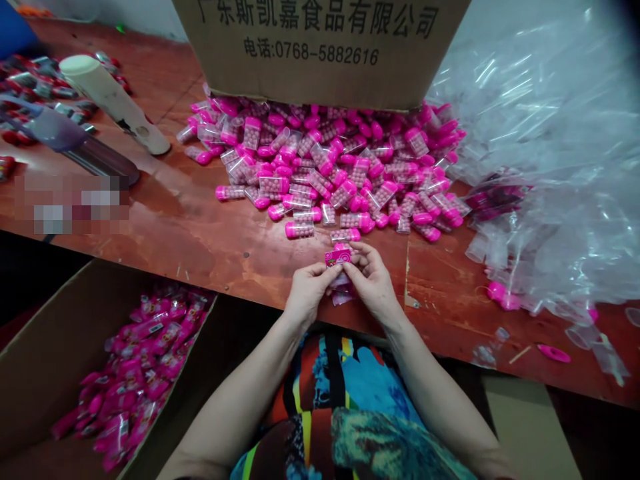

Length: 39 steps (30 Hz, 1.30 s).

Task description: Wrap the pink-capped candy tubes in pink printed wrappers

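Note:
My left hand (309,288) and my right hand (370,277) meet at the near edge of the wooden table (200,233). Together they pinch a small pink packet (338,256) with a clear wrapper hanging below it between the fingers. Just beyond the hands lies a big heap of clear candy tubes with pink caps (330,167). One loose tube (346,235) rests right above my fingertips.
A large printed cardboard box (320,47) stands behind the heap. Crumpled clear plastic bags (550,167) fill the right side. An open carton (60,360) at lower left holds several wrapped pink packets (140,367). A cream cylinder tool (113,100) lies at the upper left.

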Available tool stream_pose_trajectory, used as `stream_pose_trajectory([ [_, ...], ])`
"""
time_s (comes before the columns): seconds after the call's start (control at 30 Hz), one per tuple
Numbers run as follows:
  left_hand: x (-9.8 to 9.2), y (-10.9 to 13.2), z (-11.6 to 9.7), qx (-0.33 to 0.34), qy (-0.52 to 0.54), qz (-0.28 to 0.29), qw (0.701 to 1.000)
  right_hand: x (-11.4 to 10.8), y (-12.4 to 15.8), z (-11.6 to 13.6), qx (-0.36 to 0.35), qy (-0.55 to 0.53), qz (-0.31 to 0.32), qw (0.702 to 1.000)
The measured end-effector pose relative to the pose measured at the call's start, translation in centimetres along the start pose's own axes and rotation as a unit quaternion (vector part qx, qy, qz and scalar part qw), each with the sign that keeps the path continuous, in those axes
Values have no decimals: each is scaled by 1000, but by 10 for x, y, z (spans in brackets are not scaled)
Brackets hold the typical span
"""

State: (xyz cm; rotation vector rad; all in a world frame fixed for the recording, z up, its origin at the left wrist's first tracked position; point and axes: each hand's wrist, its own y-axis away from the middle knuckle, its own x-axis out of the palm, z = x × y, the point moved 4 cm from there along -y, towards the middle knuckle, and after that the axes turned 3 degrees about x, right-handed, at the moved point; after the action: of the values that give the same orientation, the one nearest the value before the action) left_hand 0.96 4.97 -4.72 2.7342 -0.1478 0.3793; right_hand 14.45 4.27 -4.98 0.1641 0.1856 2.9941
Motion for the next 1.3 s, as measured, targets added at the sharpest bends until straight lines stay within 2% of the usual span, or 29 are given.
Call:
stream_pose_trajectory([
  [0.1, 1, 0, 6, -18, 22, -16, 999, 2, 2, 1, -19, 48, -15, 999],
  [0.27, 0, 2, 5, -48, 46, -39, 997, 11, 11, 6, -67, 164, -7, 984],
  [0.4, -2, 10, 0, -96, 60, 21, 993, 11, 17, 12, -134, 239, -11, 962],
  [0.47, -6, 14, -3, -115, 56, 50, 991, 8, 17, 14, -162, 281, 16, 946],
  [0.57, -19, 16, -6, -107, 43, 33, 993, -1, 9, 11, -131, 340, 40, 930],
  [0.63, -28, 13, -9, -86, 38, -6, 996, -9, -1, 11, -105, 388, 7, 915],
  [0.7, -34, 10, -11, -69, 41, -40, 996, -11, -11, 13, -95, 456, -25, 884],
  [0.8, -34, 5, -13, -72, 71, -56, 993, -9, -24, 17, -80, 589, -35, 803],
  [0.9, -31, 3, -15, -86, 110, -58, 988, -11, -29, 21, -60, 682, -14, 728],
  [0.97, -29, 3, -16, -92, 130, -63, 985, -15, -29, 24, -66, 717, -1, 694],
  [1.03, -27, 2, -16, -99, 147, -67, 982, -21, -30, 27, -96, 734, -1, 673],
  [1.1, -22, 1, -15, -108, 163, -67, 978, -24, -31, 28, -136, 730, -2, 669],
  [1.17, -16, 0, -14, -118, 179, -68, 974, -28, -33, 27, -165, 708, -6, 687],
  [1.23, -12, 0, -13, -129, 193, -71, 970, -33, -32, 27, -176, 654, -34, 735],
  [1.3, -9, -1, -12, -136, 207, -72, 966, -38, -24, 28, -157, 543, -85, 820],
])
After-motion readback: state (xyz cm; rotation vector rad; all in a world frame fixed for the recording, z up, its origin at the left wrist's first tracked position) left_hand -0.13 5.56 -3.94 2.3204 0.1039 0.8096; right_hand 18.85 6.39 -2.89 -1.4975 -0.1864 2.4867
